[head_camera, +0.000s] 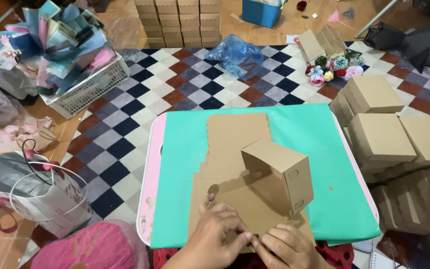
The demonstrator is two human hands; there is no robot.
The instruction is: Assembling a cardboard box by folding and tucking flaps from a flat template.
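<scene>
A flat brown cardboard box blank (237, 144) lies on a green sheet (314, 134) covering a small pink-edged table (151, 169). Part of the blank is folded up into an upright box section (282, 172) with round holes in its side. My left hand (215, 234) and my right hand (287, 246) meet at the near edge of the cardboard, fingers pinching a flap there. The fingertips touch each other over the flap.
Folded brown boxes (379, 134) pile up at the right. A white crate of coloured paper (70, 60) stands at back left, a blue plastic bag (237, 55) and artificial flowers (334, 67) behind. A gift bag (41, 197) and pink cushion (98, 246) lie at left.
</scene>
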